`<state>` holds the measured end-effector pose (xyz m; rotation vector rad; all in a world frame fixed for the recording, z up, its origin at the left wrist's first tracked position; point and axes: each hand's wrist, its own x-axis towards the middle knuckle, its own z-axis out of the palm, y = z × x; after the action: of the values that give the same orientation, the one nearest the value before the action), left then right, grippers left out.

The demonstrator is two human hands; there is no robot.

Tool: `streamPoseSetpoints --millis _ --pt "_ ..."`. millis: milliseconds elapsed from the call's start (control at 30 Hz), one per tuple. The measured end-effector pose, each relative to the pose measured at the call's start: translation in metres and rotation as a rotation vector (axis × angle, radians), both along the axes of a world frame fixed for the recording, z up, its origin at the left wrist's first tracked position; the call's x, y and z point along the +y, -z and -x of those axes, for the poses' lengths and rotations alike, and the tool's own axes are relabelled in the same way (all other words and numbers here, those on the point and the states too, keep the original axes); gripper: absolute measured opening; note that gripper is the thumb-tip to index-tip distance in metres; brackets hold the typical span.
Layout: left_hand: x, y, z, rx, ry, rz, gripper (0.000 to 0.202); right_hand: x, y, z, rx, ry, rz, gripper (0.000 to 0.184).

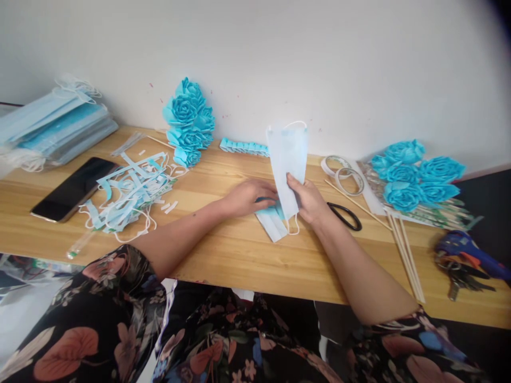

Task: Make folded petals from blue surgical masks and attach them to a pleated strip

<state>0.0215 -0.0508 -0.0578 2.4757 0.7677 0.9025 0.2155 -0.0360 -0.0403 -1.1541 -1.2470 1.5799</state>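
My right hand (309, 199) pinches a light blue face mask (288, 159) and holds it upright above the wooden table (239, 250). My left hand (249, 196) rests palm down, fingers closed over a small pile of folded blue masks (271, 221) lying on the table just below the raised mask. Black scissors (346, 215) lie immediately right of my right hand.
A stack of masks (56, 127) and a black phone (74, 187) sit far left, beside cut mask strips (130, 191). Blue fabric roses (189, 122) lean on the wall; more roses (417, 175) on sticks lie right, with tape rolls (345, 173), a glue gun (471, 252) and keys (459, 276).
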Motion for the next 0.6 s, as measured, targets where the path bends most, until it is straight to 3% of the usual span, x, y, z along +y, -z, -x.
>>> streamPoseSetpoints --millis 233,600 --pt "0.0009 0.0025 0.0021 -0.078 -0.144 0.035 0.025 -0.002 0.0005 0.0003 0.046 0.01 0.044 0.051" --pt "-0.0028 -0.0013 0.002 -0.07 -0.234 0.083 0.029 -0.0014 -0.001 0.0014 0.056 0.024 0.035 0.054"
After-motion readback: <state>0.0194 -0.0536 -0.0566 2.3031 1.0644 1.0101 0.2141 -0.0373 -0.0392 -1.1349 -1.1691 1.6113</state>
